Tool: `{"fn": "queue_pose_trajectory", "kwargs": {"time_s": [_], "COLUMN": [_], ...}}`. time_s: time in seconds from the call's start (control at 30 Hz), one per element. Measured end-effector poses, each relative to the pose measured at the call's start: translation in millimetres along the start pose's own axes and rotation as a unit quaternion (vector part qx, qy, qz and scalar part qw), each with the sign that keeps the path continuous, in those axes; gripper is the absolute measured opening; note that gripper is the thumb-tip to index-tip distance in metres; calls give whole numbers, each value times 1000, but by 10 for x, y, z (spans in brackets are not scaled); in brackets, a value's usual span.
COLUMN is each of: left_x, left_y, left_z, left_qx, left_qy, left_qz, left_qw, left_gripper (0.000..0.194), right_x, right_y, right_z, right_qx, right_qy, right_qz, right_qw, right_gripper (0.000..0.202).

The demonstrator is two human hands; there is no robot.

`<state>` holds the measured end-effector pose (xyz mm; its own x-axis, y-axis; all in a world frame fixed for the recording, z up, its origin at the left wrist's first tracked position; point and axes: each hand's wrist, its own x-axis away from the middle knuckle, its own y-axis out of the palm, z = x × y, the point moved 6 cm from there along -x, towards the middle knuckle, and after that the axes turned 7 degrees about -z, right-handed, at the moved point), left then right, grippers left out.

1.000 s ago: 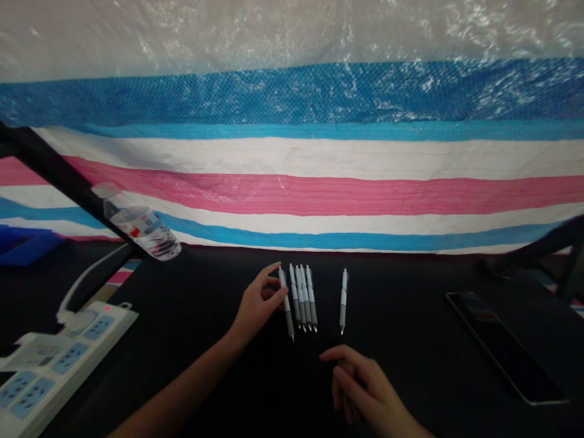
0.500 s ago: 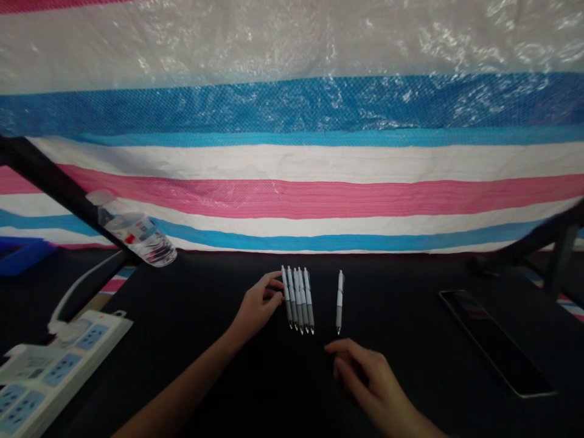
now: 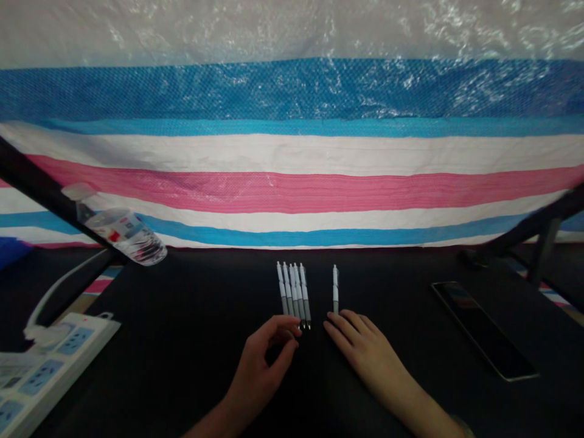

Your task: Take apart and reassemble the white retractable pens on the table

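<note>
Several white and grey click pens (image 3: 294, 289) lie side by side in a row, tips toward me. Over their lower left end is my left hand (image 3: 269, 356), its fingers curved with a gap between thumb and forefinger and nothing held. A single pen (image 3: 336, 286) of the same kind lies apart to the right. My right hand (image 3: 362, 344) rests palm down on the table, fingers stretched out, at this pen's lower end; the fingertips cover the pen's tip. Whether they press on the pen I cannot tell.
A smartphone (image 3: 483, 328) lies on the black table (image 3: 182, 316) at the right. On the left are a white power strip (image 3: 59, 359) with a plugged-in cable and a tilted clear plastic bottle (image 3: 130, 234). A striped plastic sheet (image 3: 292, 152) hangs behind.
My left hand has moved from the row's left side down to the pens' lower ends. My right hand has turned palm down and shifted up to the lone pen. The view has shifted slightly.
</note>
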<state>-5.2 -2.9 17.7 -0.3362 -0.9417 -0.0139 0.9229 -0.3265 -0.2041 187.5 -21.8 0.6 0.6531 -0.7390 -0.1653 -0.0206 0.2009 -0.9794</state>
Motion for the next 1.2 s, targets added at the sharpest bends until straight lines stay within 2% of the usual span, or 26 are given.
{"fn": "queue_pose_trajectory", "kwargs": {"time_s": [0.13,0.3,0.43,0.5,0.57,0.63,0.73,0.8,0.93,1.0,1.07,1.13,1.2], "left_x": [63,154,171,170,170,172,177,183,187,179,166,157,157], "left_y": [66,39,18,17,21,21,20,37,116,138,113,54,6], "left_z": [-29,-47,-49,-40,-25,-10,-50,-126,-263,-270,-245,-215,-188], "left_qx": [-18,-50,-67,-70,-66,-54,-29,-9,39,56,60,58,62], "left_qy": [35,58,81,89,94,96,77,54,19,6,-11,-36,-55], "left_qz": [-2,7,8,5,-1,0,12,9,-34,-56,-49,-21,3], "left_qw": [999,997,994,994,993,994,997,998,998,997,997,997,997], "left_gripper": [22,24,29,32,37,43,49,55,68,62,43,22,15], "right_x": [-20,-10,75,150,236,319,403,415,305,242,205,182,162], "right_y": [-140,-302,-425,-490,-549,-585,-532,-420,-149,-68,-18,26,77], "right_z": [-22,-77,-9,64,124,167,223,247,167,94,37,-13,-68], "right_qx": [-45,-70,-137,-205,-287,-366,-470,-550,-733,-783,-801,-804,-806], "right_qy": [-17,-52,0,53,93,122,193,251,296,296,296,292,280], "right_qz": [38,80,135,183,244,304,342,323,209,155,115,77,31], "right_qw": [998,993,981,960,921,871,790,728,576,525,508,512,520], "right_gripper": [25,29,25,25,28,26,14,6,25,32,37,38,42]}}
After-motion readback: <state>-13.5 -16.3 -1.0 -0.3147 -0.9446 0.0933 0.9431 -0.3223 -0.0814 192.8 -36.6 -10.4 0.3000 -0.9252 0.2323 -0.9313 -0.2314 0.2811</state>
